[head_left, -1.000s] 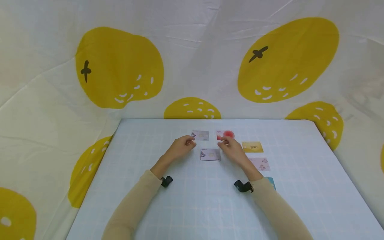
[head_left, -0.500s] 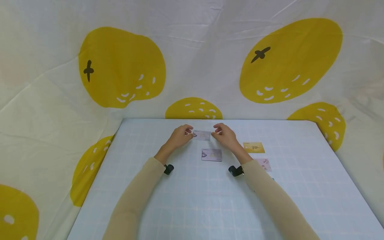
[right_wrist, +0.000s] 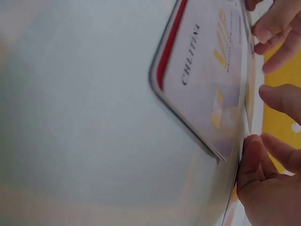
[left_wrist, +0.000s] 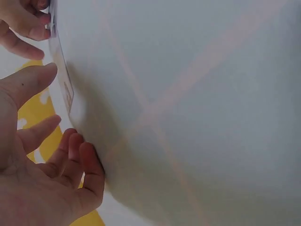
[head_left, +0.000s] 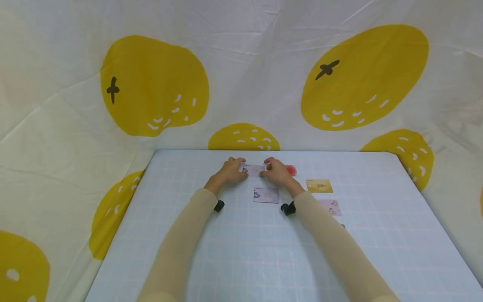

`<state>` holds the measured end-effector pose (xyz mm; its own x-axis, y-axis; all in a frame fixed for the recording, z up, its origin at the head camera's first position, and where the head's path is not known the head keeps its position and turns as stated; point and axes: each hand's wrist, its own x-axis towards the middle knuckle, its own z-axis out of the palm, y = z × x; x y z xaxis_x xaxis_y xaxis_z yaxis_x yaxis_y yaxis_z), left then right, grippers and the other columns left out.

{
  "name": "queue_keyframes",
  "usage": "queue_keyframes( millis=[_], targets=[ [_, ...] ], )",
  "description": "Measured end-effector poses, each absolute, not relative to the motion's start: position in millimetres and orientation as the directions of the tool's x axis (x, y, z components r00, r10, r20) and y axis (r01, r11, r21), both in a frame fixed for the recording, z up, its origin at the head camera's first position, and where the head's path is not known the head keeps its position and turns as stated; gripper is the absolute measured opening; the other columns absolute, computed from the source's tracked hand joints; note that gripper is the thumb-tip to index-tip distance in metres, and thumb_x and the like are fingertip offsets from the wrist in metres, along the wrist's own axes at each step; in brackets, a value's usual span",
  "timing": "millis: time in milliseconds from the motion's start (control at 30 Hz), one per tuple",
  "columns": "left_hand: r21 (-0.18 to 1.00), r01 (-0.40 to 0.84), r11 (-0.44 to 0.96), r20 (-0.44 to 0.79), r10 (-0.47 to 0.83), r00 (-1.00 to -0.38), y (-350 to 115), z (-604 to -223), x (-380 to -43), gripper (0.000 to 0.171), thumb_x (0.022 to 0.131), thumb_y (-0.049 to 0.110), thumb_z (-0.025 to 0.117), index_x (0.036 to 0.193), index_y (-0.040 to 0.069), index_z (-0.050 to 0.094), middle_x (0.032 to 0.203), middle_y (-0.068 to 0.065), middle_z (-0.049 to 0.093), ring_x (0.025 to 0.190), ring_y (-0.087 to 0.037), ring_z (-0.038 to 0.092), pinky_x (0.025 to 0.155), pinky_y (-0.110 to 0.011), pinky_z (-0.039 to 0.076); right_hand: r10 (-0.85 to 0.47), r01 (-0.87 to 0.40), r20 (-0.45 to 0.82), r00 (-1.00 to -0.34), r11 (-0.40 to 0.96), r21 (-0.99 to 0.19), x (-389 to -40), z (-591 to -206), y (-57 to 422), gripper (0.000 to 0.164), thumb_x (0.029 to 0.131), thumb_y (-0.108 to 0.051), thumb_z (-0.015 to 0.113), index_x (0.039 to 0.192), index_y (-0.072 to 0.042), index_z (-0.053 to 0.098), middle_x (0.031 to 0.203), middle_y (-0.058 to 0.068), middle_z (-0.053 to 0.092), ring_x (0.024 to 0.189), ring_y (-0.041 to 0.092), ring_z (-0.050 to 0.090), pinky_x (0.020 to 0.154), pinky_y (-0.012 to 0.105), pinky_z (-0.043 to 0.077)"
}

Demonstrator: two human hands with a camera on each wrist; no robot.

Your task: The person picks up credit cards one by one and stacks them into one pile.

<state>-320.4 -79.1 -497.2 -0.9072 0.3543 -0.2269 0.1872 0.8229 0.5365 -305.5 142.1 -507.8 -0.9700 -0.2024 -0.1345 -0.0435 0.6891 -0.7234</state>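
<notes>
A pale lavender card point(head_left: 253, 170) lies flat near the table's far edge. My left hand point(head_left: 231, 170) is at its left end, thumb and index finger spread, other fingers loosely bent. Around the right end, my right hand point(head_left: 277, 172) has its thumb and index finger apart. Whether the fingertips touch the card is hard to tell. A similar lavender card point(head_left: 266, 195) lies nearer; in the right wrist view this VIP card point(right_wrist: 207, 70) has a thick edge with a red layer, like a stack. Behind my right hand, a red-circle card point(head_left: 291, 170) is partly hidden.
Right of my right hand lie a yellow card point(head_left: 319, 186) and a pink flowered card point(head_left: 333, 207). A sliver of a teal card point(head_left: 343, 226) shows beside my right sleeve point(head_left: 332, 243). A fruit-print curtain point(head_left: 256, 84) hangs behind the table point(head_left: 241, 260).
My right hand has moved left from the red-circle card to the far lavender card's right end. My left hand has shifted slightly farther away and right, to the left end. The cards look unmoved.
</notes>
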Motion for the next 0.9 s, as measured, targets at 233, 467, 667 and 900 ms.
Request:
queue_keyframes(
  millis=[233,467,667,900],
  targets=[
    [0.539,0.176,0.824,-0.247,0.354,-0.902,-82.3,-504.0,-322.6,0.063,0.095,0.031,0.069,0.151,0.014,0.044,0.146,-0.020,0.033,0.132,-0.035,0.036,0.110,-0.053,0.032,-0.228,-0.094,-0.107,-0.968,0.720,-0.687,-304.7,-513.3,142.9,0.055,0.090,-0.023,0.076,0.133,0.001,0.052,0.113,0.017,0.056,0.102,0.031,0.053,0.092,0.043,0.046],
    [0.552,0.162,0.818,-0.251,0.348,-0.903,-84.3,-501.3,-322.1,0.057,0.096,0.028,0.067,0.148,0.016,0.045,0.145,-0.020,0.034,0.132,-0.035,0.035,0.110,-0.054,0.030,-0.236,-0.111,-0.105,-0.966,0.744,-0.659,-304.4,-513.0,142.5,0.051,0.090,-0.024,0.075,0.130,0.000,0.053,0.111,0.015,0.053,0.099,0.029,0.050,0.090,0.040,0.046],
    [0.566,0.125,0.815,-0.271,0.328,-0.905,-85.3,-500.5,-322.6,0.054,0.096,0.027,0.068,0.145,0.017,0.049,0.133,-0.016,0.045,0.122,-0.031,0.042,0.104,-0.051,0.037,-0.242,-0.104,-0.116,-0.963,0.734,-0.671,-303.8,-512.6,142.2,0.047,0.091,-0.023,0.074,0.127,-0.001,0.055,0.112,0.015,0.051,0.101,0.029,0.049,0.091,0.040,0.045],
    [0.572,0.094,0.815,-0.292,0.309,-0.905,-85.3,-502.8,-324.4,0.055,0.096,0.030,0.068,0.145,0.019,0.047,0.130,-0.013,0.048,0.118,-0.028,0.045,0.101,-0.049,0.041,-0.236,-0.089,-0.117,-0.965,0.710,-0.698,-301.3,-510.7,142.5,0.046,0.092,-0.021,0.074,0.127,0.001,0.054,0.112,0.015,0.051,0.101,0.030,0.049,0.092,0.041,0.045]
  ],
)
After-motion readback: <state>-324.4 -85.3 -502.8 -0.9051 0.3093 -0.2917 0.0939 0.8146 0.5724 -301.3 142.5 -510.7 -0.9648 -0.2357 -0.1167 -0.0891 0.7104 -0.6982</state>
